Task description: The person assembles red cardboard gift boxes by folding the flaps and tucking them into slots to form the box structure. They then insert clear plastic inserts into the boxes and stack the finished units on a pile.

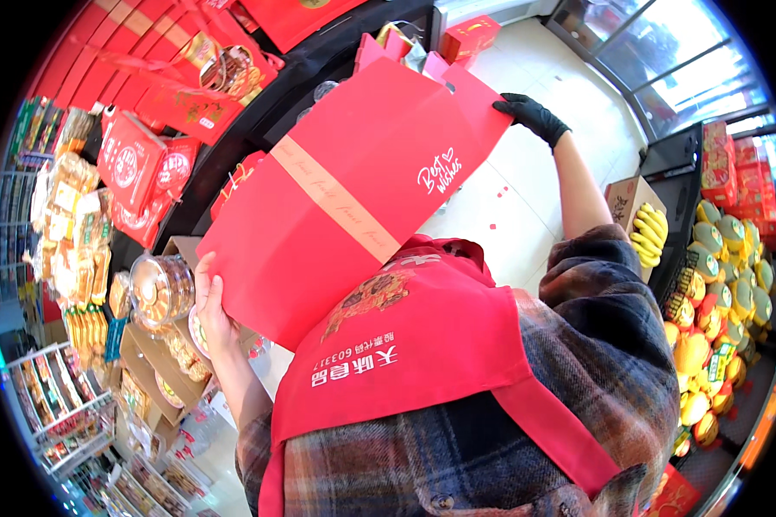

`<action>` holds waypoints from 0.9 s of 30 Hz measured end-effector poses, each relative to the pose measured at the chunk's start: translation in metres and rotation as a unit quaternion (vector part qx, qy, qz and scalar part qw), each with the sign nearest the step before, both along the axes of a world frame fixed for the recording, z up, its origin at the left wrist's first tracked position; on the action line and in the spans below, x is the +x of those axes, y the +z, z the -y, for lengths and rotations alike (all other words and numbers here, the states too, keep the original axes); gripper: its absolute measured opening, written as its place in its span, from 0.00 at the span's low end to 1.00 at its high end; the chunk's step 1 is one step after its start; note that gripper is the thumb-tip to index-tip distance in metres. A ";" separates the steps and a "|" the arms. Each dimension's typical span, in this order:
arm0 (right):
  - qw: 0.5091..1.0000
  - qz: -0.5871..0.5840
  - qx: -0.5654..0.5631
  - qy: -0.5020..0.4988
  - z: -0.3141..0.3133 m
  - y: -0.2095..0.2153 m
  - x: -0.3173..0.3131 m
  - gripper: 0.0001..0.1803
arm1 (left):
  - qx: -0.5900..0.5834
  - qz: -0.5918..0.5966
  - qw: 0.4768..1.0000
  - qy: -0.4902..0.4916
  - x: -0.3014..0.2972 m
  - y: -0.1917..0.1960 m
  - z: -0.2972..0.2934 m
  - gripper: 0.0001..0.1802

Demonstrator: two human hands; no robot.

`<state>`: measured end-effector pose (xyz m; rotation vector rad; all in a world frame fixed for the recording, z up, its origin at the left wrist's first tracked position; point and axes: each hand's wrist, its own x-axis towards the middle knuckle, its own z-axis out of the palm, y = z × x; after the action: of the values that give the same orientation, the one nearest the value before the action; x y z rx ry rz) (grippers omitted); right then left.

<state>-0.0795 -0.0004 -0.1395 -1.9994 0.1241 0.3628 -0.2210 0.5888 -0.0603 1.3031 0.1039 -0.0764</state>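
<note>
A large red cardboard gift box with a pale orange band and white lettering spans the space before my red apron. My left hand, bare, grips its near left edge, thumb on the front face. At the far right corner my right hand, in a black glove, has its fingers closed on the edge of a flap. The cardboard is held tilted between both hands, its lower edge close to the apron. The box's underside is hidden from sight.
Left: stacked red gift boxes, packaged snacks and clear round tubs beside an open carton. Right: bananas by a cardboard box, and a stand of yellow-green fruit. Red scraps lie on the pale floor.
</note>
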 end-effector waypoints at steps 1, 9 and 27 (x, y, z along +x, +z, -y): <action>0.999 -0.015 0.010 0.033 -0.005 0.009 0.003 0.31 | 0.007 0.007 1.000 0.023 -0.002 -0.001 -0.004 0.18; 0.876 0.217 0.029 0.430 -0.148 0.091 0.011 0.18 | -0.028 0.012 1.000 0.005 0.023 -0.035 -0.047 0.13; 0.899 0.321 -0.025 0.297 -0.157 0.072 -0.013 0.19 | 0.220 -0.220 0.944 -0.113 0.054 -0.046 -0.043 0.19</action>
<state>-0.0921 0.1566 -0.0679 -2.0739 -0.9160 0.0569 -0.1671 0.6318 -0.1066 1.7233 0.3702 -0.5691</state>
